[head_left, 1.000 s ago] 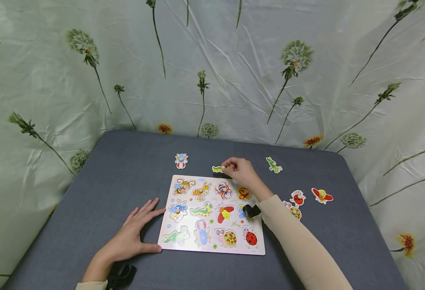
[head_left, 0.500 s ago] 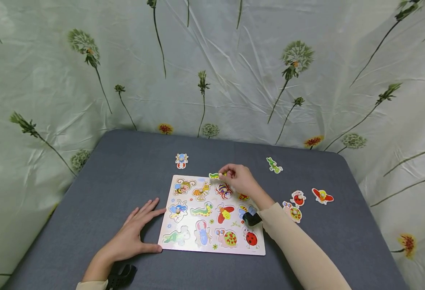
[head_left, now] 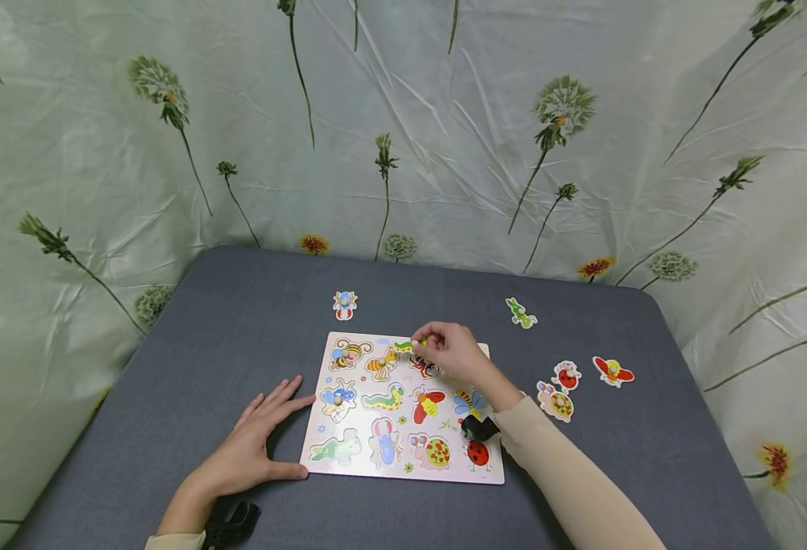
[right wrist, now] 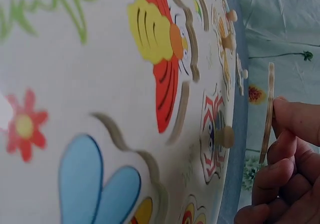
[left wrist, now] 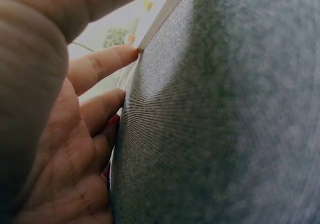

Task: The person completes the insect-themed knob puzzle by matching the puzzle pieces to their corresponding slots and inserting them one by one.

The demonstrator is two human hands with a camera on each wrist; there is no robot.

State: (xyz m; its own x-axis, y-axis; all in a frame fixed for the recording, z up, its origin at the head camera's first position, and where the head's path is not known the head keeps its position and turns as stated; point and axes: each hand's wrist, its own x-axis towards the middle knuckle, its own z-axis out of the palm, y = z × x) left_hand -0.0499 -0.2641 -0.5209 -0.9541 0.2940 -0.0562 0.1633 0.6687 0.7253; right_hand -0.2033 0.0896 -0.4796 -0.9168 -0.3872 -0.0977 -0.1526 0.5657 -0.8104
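My right hand (head_left: 455,353) pinches a green caterpillar puzzle piece (head_left: 402,347) over the upper part of a peg puzzle board (head_left: 355,467). In the right wrist view that piece shows edge-on as a thin wooden strip (right wrist: 269,108), apart from the board's face. Its knob is hidden by the fingers. On the board, a caterpillar-shaped recess (head_left: 382,397) lies in the middle row, below and left of the hand. My left hand (head_left: 245,447) rests on the table with fingers spread, its thumb and forefinger tips at the board's left edge.
On the dark cloth-covered table (head_left: 238,321) lie a blue beetle piece (head_left: 345,305), a green grasshopper piece (head_left: 520,313), a ladybird piece (head_left: 566,375), a snail piece (head_left: 555,402) and a red-winged piece (head_left: 612,371). A floral curtain (head_left: 445,153) hangs behind.
My right hand has brought the caterpillar piece from the table beyond the board toward me, over the board's upper part. The left hand has stayed in place.
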